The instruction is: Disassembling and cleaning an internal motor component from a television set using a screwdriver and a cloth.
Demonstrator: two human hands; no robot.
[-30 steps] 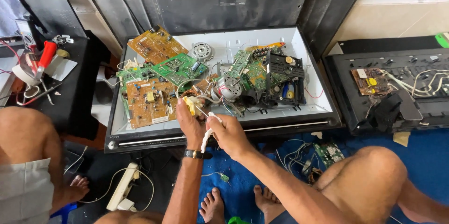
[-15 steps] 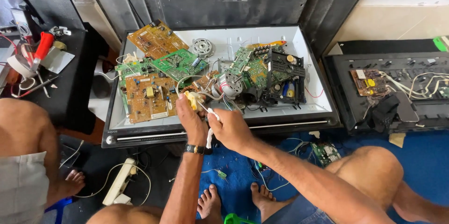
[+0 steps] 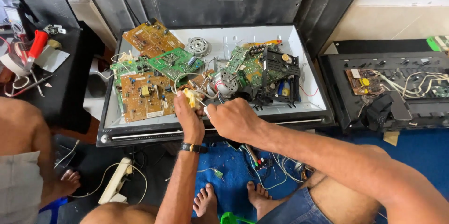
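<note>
Both hands together over tray's crowded front edge

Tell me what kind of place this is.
Probably an informal electronics repair spot on a floor: loose circuit boards lie in an opened flat-screen casing, a second opened set sits beside it, and a power strip lies below.

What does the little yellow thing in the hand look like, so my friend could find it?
Start at the big white tray full of circuit boards, then drop to its front edge, where two hands meet. The left hand pinches the yellow part, a small pale-yellow block with wires. The boards beside it are flat, brown or green; it alone is chunky and yellow.
</note>
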